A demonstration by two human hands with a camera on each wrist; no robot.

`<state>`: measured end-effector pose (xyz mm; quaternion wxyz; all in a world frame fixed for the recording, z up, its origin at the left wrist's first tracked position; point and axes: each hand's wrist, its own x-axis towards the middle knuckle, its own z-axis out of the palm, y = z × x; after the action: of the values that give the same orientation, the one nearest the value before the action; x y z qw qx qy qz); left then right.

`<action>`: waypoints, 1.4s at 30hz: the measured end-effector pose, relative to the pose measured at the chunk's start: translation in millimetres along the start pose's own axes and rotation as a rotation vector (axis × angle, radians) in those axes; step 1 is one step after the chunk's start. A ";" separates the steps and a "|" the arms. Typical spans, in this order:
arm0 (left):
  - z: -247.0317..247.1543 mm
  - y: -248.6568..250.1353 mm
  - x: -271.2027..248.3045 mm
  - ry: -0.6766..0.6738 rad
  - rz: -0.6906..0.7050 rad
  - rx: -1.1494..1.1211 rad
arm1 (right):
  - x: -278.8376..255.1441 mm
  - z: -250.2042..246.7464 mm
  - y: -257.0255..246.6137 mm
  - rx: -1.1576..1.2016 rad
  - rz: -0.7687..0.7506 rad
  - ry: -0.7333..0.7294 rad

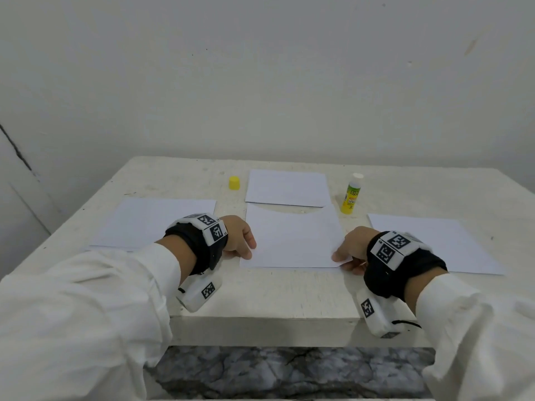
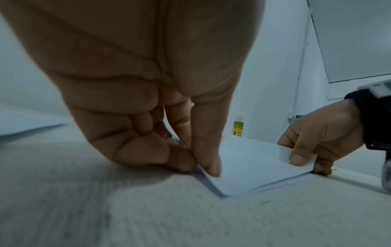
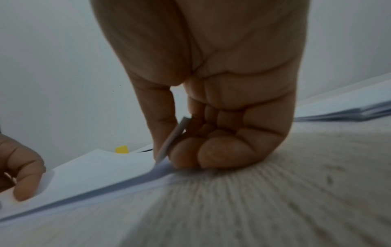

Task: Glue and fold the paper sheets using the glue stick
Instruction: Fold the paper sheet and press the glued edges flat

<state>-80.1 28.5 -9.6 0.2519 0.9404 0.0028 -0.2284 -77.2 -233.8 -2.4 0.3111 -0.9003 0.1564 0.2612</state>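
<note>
Already glued, probably: uncapped glue stick (image 1: 351, 193) standing behind. Left hand (image 1: 236, 237) and right hand (image 1: 351, 250) pinching near corners of middle sheet (image 1: 292, 238); folding barely begun, other sheets untouched.

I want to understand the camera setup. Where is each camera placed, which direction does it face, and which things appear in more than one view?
Head: worn high, looks forward and down at the table; shows both sleeves, left hand and right hand pinching the middle sheet.
Left wrist: low, looks along the left palm toward the right hand and glue stick.
Right wrist: low, looks along the right palm toward the left hand and yellow cap.
Shared: middle sheet, both hands.
</note>
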 end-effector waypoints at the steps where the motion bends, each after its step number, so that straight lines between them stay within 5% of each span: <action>1: 0.0 0.5 0.2 -0.002 -0.001 0.004 | 0.0 0.4 -1.1 -0.012 -0.004 0.000; 6: 0.7 1.7 1.9 0.006 -0.009 0.022 | 2.4 -4.5 -6.7 -0.185 -0.021 0.046; 42: 0.4 6.4 4.4 -0.012 -0.062 0.058 | 21.5 -13.2 0.6 -0.245 -0.085 0.033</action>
<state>-75.6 22.3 -8.8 0.2171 0.9455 0.0239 -0.2417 -55.1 -245.3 -6.0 0.2070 -0.9416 0.0900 0.2500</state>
